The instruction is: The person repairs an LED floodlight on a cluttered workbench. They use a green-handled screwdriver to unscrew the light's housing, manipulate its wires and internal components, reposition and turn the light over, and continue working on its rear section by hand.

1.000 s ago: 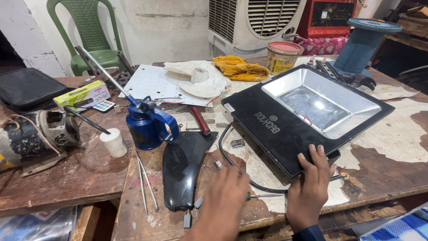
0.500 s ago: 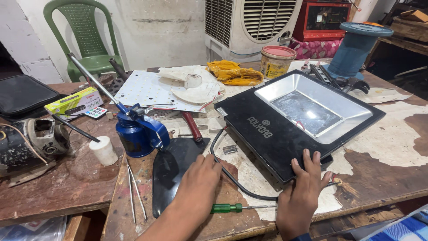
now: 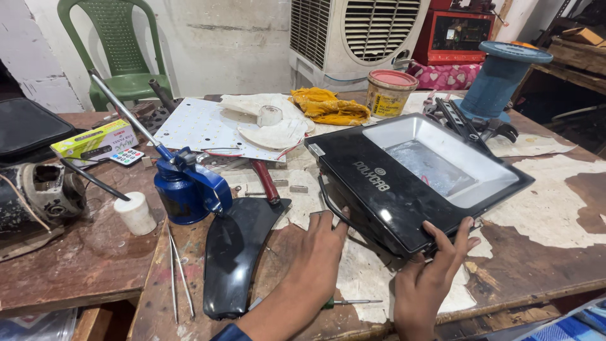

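Observation:
A black floodlight housing [image 3: 404, 183] with a pale reflector lies tilted on the worn wooden table [image 3: 543, 252]. My right hand [image 3: 432, 278] grips its near corner, fingers over the edge. My left hand [image 3: 319, 249] rests flat on the table beside the housing's left edge, thumb by the black cable [image 3: 328, 196]. A green-handled screwdriver [image 3: 350, 302] lies under my left forearm. Left of that hand lies a curved black plastic cover [image 3: 233, 252].
A blue oil can [image 3: 186, 183] with a long spout stands at left, next to a white cylinder [image 3: 134, 213], tweezers [image 3: 178, 271] and a motor [image 3: 38, 192]. Behind lie a white LED plate [image 3: 202, 126], yellow cloth [image 3: 328, 107], paint tin [image 3: 390, 93] and blue spool [image 3: 495, 79].
My left hand has moved from the black cover and screwdriver rightward to the housing's left edge. The right hand keeps its hold on the housing's near corner.

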